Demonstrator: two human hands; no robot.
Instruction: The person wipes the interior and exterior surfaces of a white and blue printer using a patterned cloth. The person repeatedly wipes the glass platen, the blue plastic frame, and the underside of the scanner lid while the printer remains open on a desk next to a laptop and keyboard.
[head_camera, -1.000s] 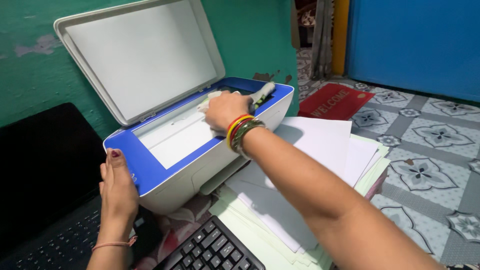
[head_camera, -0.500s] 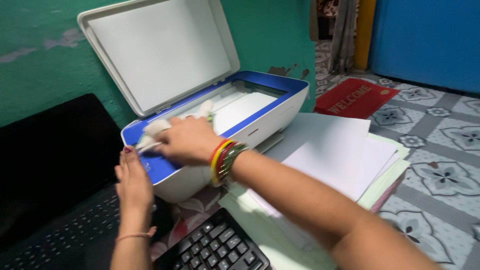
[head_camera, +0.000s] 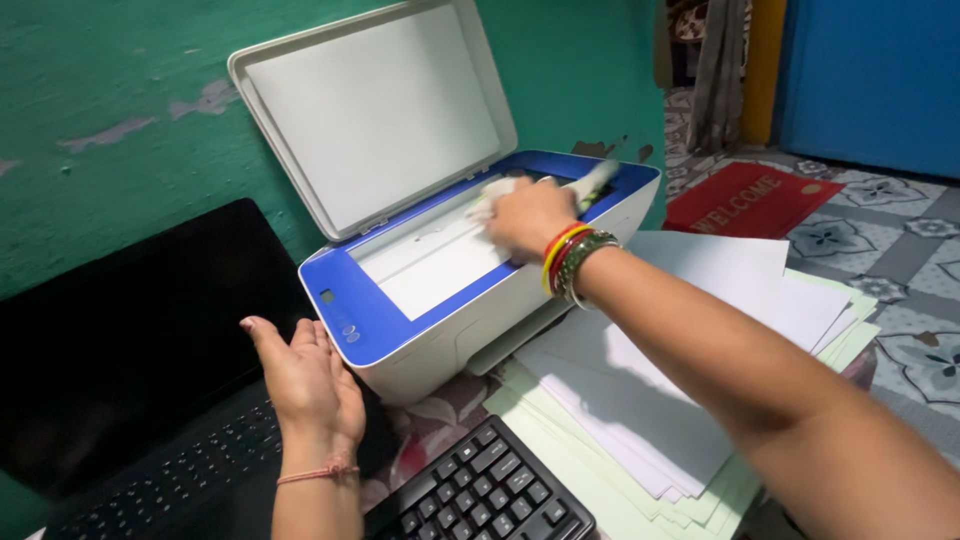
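A white and blue printer (head_camera: 440, 345) stands against the green wall with its scanner lid (head_camera: 370, 110) raised. My right hand (head_camera: 527, 220), with coloured bangles at the wrist, presses a white cloth (head_camera: 495, 190) onto the far end of the scanner glass (head_camera: 430, 265). My left hand (head_camera: 305, 375) is open with its fingers spread. It hovers just left of the printer's front corner, above the black laptop (head_camera: 120, 340), and holds nothing.
A black keyboard (head_camera: 480, 495) lies at the front. A spread stack of white and pale green paper (head_camera: 700, 300) sits right of the printer, under my right arm. Beyond are a red doormat (head_camera: 750, 195), a tiled floor and a blue door (head_camera: 870, 80).
My right hand has swept the cloth from the near left end of the glass to the far right end. My left hand has come off the printer's edge and opened.
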